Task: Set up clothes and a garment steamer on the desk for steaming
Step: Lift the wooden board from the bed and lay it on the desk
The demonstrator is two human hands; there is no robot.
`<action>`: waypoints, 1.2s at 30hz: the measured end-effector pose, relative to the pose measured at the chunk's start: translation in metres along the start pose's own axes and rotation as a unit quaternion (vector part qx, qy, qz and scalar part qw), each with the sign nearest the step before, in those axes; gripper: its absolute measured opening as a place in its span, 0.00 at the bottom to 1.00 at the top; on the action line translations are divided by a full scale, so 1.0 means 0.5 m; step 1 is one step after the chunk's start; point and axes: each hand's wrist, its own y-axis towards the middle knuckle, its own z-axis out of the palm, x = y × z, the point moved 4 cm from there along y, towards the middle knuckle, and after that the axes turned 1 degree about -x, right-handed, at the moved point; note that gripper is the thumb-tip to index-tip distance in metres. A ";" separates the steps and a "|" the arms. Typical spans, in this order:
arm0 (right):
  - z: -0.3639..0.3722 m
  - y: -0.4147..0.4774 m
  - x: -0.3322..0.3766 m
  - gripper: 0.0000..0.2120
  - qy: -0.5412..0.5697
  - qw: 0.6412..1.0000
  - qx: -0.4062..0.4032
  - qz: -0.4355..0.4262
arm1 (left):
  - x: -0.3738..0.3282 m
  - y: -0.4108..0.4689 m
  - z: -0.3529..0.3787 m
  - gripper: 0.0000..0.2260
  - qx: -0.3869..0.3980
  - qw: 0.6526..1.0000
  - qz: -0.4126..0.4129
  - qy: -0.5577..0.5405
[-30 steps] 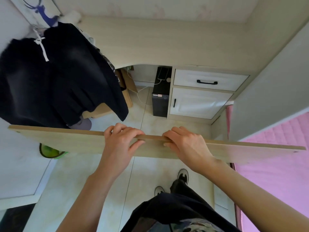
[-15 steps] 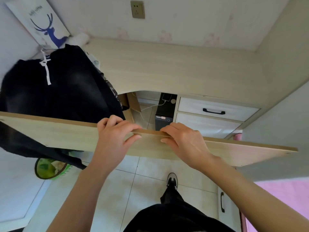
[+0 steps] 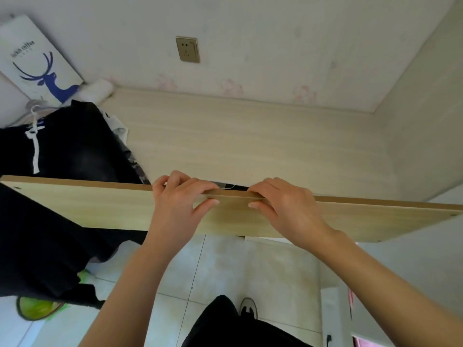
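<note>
Pale wood desk (image 3: pixel 250 136) in the corner under a wall socket (image 3: pixel 187 49), heap of black clothes (image 3: pixel 75 151) at its left end spilling over the front edge. I've got a long wooden board (image 3: pixel 87 206) in front of it, left hand (image 3: pixel 179 204) and right hand (image 3: pixel 285 206) side by side mid-board, fingers hooked over the top edge, thumbs on the near face.

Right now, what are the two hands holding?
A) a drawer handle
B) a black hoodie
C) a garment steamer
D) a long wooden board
D: the left hand and the right hand both grip the top edge of the wooden board, fingers curled over it and thumbs on its near face.
</note>
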 end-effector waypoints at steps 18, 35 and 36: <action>0.030 0.312 -0.200 0.13 -0.070 0.996 -0.012 0.052 | 0.153 0.381 0.169 0.10 0.074 0.994 0.061 -0.060; 0.089 0.434 -0.296 0.12 -0.045 0.993 0.072 0.083 | 0.238 0.492 0.279 0.06 0.144 0.987 0.013 -0.070; 0.090 0.436 -0.300 0.12 -0.043 0.993 0.076 0.081 | 0.239 0.493 0.282 0.06 0.146 0.987 0.008 -0.068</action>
